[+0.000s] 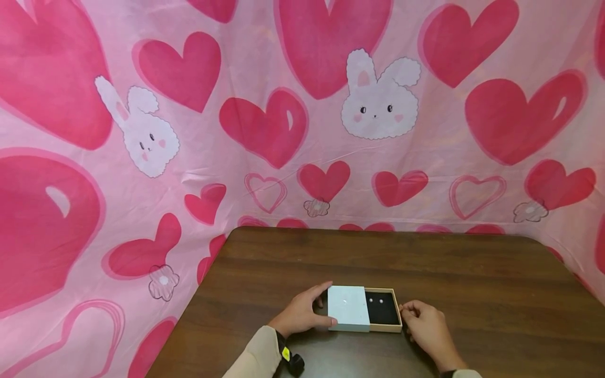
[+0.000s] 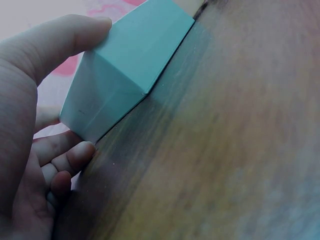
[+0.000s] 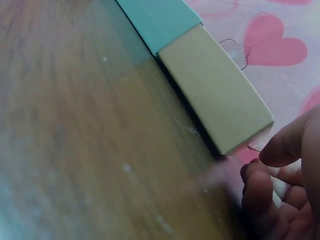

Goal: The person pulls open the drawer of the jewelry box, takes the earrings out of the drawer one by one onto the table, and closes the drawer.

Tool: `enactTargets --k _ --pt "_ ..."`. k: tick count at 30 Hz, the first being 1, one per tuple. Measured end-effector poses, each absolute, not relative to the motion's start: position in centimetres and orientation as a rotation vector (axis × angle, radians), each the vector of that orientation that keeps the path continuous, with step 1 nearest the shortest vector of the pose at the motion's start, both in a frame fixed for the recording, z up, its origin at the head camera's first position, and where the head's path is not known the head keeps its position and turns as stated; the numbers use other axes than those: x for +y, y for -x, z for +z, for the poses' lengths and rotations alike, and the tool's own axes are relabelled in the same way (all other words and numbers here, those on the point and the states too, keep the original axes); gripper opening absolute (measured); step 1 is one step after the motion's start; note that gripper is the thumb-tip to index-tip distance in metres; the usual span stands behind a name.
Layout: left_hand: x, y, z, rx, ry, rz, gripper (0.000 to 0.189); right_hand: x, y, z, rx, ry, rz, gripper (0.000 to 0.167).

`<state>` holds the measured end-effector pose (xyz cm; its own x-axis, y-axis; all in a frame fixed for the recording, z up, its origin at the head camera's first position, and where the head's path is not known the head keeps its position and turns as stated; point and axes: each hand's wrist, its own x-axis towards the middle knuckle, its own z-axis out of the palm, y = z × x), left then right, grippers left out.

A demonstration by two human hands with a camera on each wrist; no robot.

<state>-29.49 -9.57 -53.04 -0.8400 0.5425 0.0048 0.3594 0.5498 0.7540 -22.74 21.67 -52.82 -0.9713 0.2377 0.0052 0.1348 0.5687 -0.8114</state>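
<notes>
A small jewelry box lies flat on the table, its pale teal sleeve [image 1: 347, 308] slid partly off a cream drawer [image 3: 215, 90]. The drawer sticks out to the right and shows a black insert [image 1: 384, 316] with two small pearl-like earrings [image 1: 376, 301] on it. My left hand [image 1: 302, 310] grips the sleeve's left end, thumb on the near side and fingers round the far side. At the drawer's right end, my right hand [image 1: 427, 325] pinches what looks like a thin pull tab [image 3: 255, 147], mostly hidden by the fingertips.
The brown wooden table [image 1: 283, 257] stretches behind the box and to both sides. A pink cloth [image 1: 264, 68] with hearts and rabbits hangs behind the table and along its left side. On my left wrist sits a black strap [image 1: 283, 346] with a small device.
</notes>
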Motion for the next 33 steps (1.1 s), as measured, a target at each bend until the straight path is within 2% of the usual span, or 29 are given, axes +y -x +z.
enactTargets --k 24,33 --pt "-9.6 29.6 -53.0 2.574 -0.759 1.134 0.091 21.4 22.6 -51.9 -2.601 0.088 1.073 0.002" --pt "-9.6 29.5 -53.1 2.576 -0.760 1.139 0.090 20.9 23.0 -51.8 -2.505 -0.074 1.003 0.006"
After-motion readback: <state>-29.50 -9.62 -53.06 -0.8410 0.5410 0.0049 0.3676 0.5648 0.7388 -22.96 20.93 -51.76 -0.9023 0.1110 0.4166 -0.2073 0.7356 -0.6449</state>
